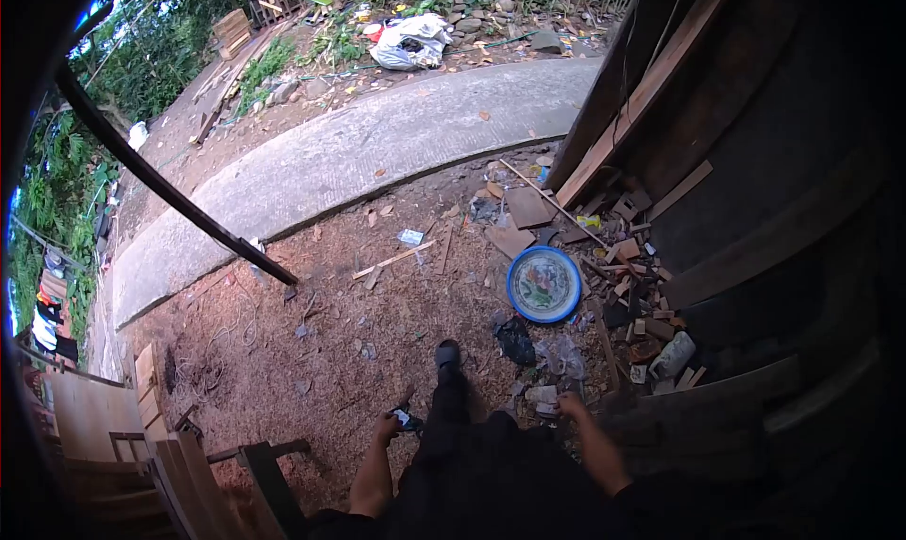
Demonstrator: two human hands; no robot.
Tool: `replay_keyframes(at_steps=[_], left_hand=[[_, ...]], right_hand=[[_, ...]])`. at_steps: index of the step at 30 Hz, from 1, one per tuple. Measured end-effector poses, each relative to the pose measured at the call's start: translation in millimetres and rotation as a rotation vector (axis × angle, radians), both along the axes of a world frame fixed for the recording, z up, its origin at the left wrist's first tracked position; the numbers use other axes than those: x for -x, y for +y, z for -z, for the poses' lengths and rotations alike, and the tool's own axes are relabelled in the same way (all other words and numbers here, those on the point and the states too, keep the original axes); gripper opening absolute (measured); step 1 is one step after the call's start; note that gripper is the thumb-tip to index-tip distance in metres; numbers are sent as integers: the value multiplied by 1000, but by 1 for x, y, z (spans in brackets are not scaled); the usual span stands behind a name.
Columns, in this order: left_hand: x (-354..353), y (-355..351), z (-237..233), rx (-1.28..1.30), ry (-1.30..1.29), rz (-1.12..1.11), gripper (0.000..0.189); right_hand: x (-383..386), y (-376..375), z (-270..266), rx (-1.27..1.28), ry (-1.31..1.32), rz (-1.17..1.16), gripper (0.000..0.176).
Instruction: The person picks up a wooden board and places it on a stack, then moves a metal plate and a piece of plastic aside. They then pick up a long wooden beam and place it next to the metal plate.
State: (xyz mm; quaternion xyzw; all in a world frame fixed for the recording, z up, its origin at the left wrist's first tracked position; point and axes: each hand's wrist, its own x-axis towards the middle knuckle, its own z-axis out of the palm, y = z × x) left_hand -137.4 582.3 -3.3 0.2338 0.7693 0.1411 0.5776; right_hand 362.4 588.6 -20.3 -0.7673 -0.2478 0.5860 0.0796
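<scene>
My left hand (388, 429) is closed round a small dark object (406, 420) with a white and bluish patch, held low beside my left leg. Its kind is too small to tell. On the other side of my body hangs my right hand (569, 406), its fingers curled in and nothing visible in them. Pale blocks (541, 397) lie on the ground just left of that hand in the picture; whether it touches them is hard to tell. One dark shoe (447, 354) points forward on the ground strewn with wood shavings.
A round blue-rimmed tray (511, 299) lies ahead to the right, near a black plastic bag (515, 340). Wood offcuts (628, 285) pile along the right wall. A dark slanted post (179, 205) stands left, before a concrete path (377, 134). Boards (189, 483) stand at lower left.
</scene>
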Motion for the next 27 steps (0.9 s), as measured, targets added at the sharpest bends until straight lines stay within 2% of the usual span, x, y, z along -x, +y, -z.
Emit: replay_keyframes(at_steps=[2,3,4,7,8,10,11,12,14,17,18,20,21,22,23,25,26,27], left_hand=[[19,58,18,1,-89,-52,29],[24,92,13,-2,-91,-22,29],[24,125,4,6,-77,34,29],[14,233,0,-34,-43,163,30],[13,258,0,-65,-12,214,29],[-1,314,-6,-99,-107,202,27],[-7,343,-11,-98,-97,226,27],[-13,372,-11,-108,-96,313,26],[-25,425,-11,-108,-90,420,25],[-39,499,-9,-143,-24,614,25],[-43,522,-8,-140,-16,621,25],[-49,567,-6,-96,-25,597,26],[-49,589,-2,-66,6,671,29],[-43,611,11,-34,18,729,33],[-46,635,1,17,51,797,34],[-55,682,-4,73,69,884,34],[-59,704,-3,55,38,845,33],[-69,736,-2,-15,35,806,33]], right_hand=[[12,17,-1,36,2,120,24],[13,25,0,66,2,207,24],[4,32,35,63,-1,233,24],[-7,18,151,-314,-27,-262,20],[0,33,108,-297,-25,-241,20],[49,99,22,-61,110,385,19],[47,99,69,-198,-82,48,17],[57,120,62,-199,-74,75,17],[74,160,29,-143,40,469,16],[84,212,23,-17,72,494,23],[79,227,40,-16,81,500,23],[70,252,90,152,-38,-104,27],[77,303,-6,84,-40,75,33],[65,271,104,85,-12,104,33],[78,285,204,-200,-388,-134,32],[69,331,219,-293,-471,-274,24],[58,397,94,-161,35,527,20],[57,443,63,-162,103,748,21]])
